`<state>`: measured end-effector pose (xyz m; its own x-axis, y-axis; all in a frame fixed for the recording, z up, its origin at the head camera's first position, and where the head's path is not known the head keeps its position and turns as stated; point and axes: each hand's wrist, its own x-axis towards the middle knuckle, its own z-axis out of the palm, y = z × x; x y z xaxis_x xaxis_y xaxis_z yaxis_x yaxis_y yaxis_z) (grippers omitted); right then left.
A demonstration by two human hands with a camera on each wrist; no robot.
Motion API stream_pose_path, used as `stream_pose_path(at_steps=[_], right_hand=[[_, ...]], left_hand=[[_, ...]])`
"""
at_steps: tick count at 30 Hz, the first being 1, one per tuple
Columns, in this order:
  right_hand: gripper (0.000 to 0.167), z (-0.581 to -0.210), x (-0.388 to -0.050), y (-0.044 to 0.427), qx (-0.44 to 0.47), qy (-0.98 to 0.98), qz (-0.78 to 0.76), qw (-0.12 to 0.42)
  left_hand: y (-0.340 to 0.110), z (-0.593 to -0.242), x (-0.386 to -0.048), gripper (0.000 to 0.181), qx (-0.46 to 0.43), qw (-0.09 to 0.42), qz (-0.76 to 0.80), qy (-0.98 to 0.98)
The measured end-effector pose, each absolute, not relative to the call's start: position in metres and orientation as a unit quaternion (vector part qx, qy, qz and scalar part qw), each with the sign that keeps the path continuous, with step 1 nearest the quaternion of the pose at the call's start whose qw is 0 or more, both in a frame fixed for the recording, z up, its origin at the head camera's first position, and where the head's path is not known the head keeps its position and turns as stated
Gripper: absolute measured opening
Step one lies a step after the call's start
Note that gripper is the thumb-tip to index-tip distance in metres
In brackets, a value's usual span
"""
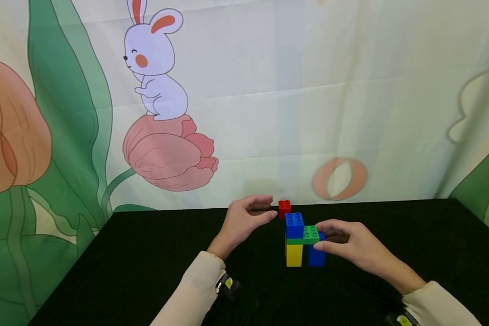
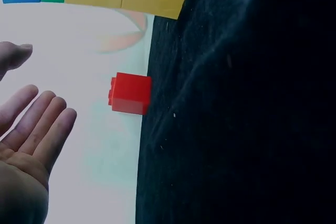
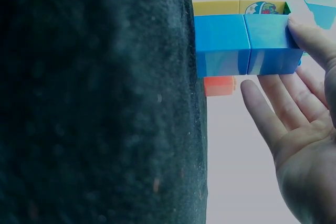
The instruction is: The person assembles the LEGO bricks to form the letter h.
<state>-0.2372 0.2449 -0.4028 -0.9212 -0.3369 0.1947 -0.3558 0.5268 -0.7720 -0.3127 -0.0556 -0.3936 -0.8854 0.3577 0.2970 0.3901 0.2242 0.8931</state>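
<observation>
My right hand (image 1: 356, 244) holds the upper blue brick (image 3: 273, 38) of a two-brick blue stack (image 1: 317, 257), its thumb on the near side and fingers on the far side. Left of that stack stands a yellow stack (image 1: 294, 256) bearing a green brick (image 1: 311, 233), with another blue brick (image 1: 294, 226) on the green one's left end. I cannot tell whether the green brick rests on the blue stack. My left hand (image 1: 244, 219) hovers left of the structure, thumb and fingers apart, holding nothing. Closest to it is a red brick (image 1: 284, 208), standing behind the structure.
A black cloth (image 1: 146, 262) covers the table. Behind its far edge hangs a pale curtain (image 1: 261, 113) printed with a rabbit and flowers. A printed picture (image 3: 262, 8) shows on one yellow brick in the right wrist view.
</observation>
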Motion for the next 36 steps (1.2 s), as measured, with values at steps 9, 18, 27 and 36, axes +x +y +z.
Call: stream_pose_path(at_steps=[9,18,27,36], right_hand=[[0.048,-0.404,-0.237,0.245,0.207,-0.867,0.453,0.010],[0.046,-0.404,-0.237,0.245,0.211,-0.867,0.451,0.015],[0.047,-0.404,-0.237,0.246,0.207,-0.865,0.457,0.008],[0.048,-0.403,-0.239,0.246,0.203,-0.870,0.450,0.005]], left_hand=[[-0.044,-0.400,-0.335,0.046,-0.231,-0.003,-0.568,-0.790],[-0.037,-0.410,-0.352,0.046,-0.209,-0.010,-0.553,-0.806],[-0.030,-0.417,-0.362,0.044,-0.186,-0.026,-0.555,-0.810],[-0.027,-0.421,-0.368,0.046,-0.180,-0.040,-0.540,-0.822]])
